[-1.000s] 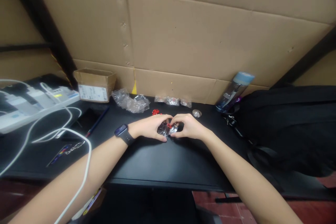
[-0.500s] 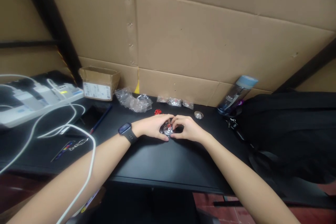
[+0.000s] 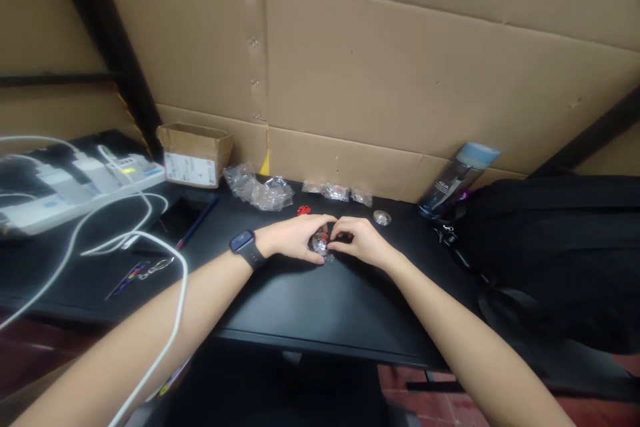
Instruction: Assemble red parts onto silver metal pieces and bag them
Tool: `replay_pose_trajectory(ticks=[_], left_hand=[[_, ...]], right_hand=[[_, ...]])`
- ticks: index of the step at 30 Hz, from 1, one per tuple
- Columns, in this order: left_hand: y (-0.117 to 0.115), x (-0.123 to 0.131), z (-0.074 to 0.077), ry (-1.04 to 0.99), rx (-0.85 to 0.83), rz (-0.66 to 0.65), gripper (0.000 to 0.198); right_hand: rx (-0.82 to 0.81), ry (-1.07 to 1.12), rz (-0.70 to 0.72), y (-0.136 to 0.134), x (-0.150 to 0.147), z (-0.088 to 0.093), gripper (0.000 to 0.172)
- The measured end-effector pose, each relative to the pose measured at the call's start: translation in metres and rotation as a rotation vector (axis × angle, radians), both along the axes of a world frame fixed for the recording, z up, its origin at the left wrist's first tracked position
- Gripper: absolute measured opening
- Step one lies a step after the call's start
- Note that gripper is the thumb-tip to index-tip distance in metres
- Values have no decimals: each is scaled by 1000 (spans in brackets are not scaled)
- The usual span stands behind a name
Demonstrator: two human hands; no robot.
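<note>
On the black table, a small clear, shiny round piece with something red in it (image 3: 320,243) sits between my two hands. My left hand (image 3: 300,238) curves around its left side, thumb in front and fingers behind. The fingers of my right hand (image 3: 357,240) are pinched at its right edge. Part of the piece is hidden behind my fingers. Just behind my left hand lies a small red stringy bundle (image 3: 304,211). A clear round shell (image 3: 382,217) rests apart, beyond my right hand.
Several small clear packets (image 3: 335,192) and crumpled clear bags (image 3: 267,193) line the back by the cardboard wall. A cardboard box (image 3: 195,153), power strip (image 3: 90,197) and white cable (image 3: 183,293) are at left. A bottle (image 3: 457,180) and black backpack (image 3: 555,253) stand right.
My right hand's fingers have shifted slightly from over the round piece to its right edge. My left hand stays around it. The whole view has moved a little.
</note>
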State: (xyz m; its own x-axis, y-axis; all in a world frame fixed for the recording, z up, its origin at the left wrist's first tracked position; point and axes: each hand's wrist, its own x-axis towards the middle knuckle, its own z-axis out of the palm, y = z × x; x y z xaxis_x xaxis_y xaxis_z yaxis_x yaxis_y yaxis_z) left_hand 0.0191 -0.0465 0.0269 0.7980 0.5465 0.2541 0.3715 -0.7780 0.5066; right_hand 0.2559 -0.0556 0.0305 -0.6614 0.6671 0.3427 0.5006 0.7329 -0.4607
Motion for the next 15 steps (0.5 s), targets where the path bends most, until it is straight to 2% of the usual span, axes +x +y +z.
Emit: replay_pose_trajectory(ticks=[4, 9, 15], left_hand=[[-2, -4, 4, 27, 0, 34, 92], [0, -10, 5, 16, -65, 67, 82], [6, -11, 4, 14, -194, 135, 75]], right_hand=[[-102, -52, -83, -1, 7, 7, 6], [-315, -85, -4, -2, 13, 12, 17], [-307, -47, -24, -5, 4, 6, 19]])
